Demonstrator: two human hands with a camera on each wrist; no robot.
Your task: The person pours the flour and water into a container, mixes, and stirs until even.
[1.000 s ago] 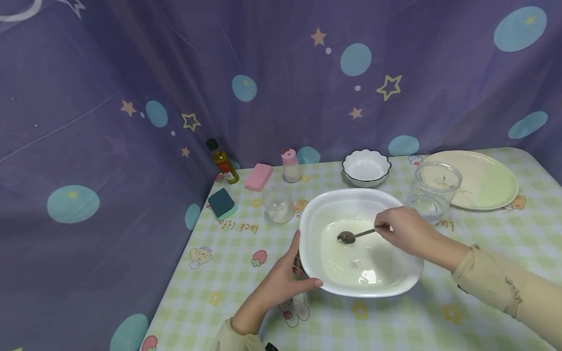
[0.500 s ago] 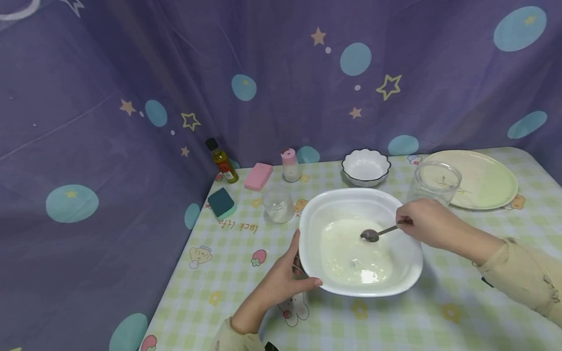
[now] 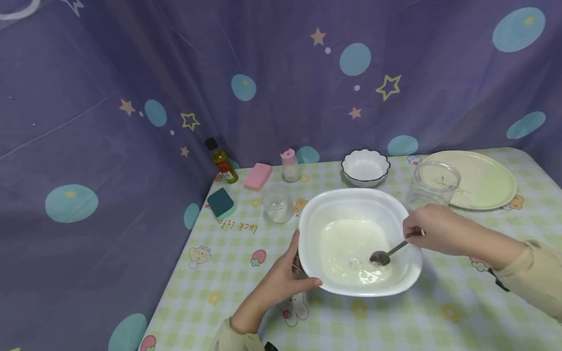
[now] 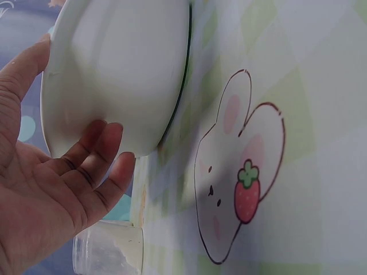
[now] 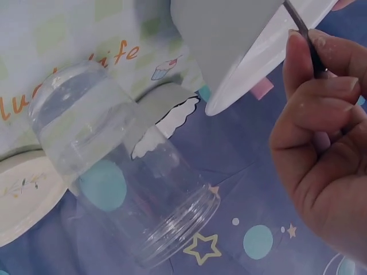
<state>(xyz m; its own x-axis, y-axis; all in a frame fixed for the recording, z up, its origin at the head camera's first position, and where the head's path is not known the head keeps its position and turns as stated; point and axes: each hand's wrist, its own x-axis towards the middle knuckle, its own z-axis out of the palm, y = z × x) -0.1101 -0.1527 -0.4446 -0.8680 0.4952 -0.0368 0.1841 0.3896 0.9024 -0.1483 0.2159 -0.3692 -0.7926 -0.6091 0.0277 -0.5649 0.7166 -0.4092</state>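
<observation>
A large white basin (image 3: 355, 199) stands on the table with a pale, milky liquid (image 3: 349, 246) and some whitish bits in it. My left hand (image 3: 283, 279) holds the basin's near left side, thumb at the rim; the left wrist view has its fingers (image 4: 106, 152) bent against the outer wall. Pinched between the thumb and fingers of my right hand (image 3: 432, 229) is a dark metal spoon (image 3: 380, 258), slanting down over the right of the basin, its bowl at the liquid. In the right wrist view the spoon's handle (image 5: 301, 23) shows, but its bowl is out of sight.
A clear jar (image 3: 432, 185) stands close behind my right hand, before an oval plate (image 3: 487, 180). Farther back are a scalloped bowl (image 3: 366, 167), pink-topped shaker (image 3: 291, 168), pink sponge (image 3: 258, 176) and oil bottle (image 3: 223, 163). Left lie a green sponge (image 3: 221, 202) and clear cup (image 3: 278, 204).
With the spoon, my right hand has moved right, then slightly toward me; the spoon's bowl has gone from the basin's middle to its right side. My left hand stays in place.
</observation>
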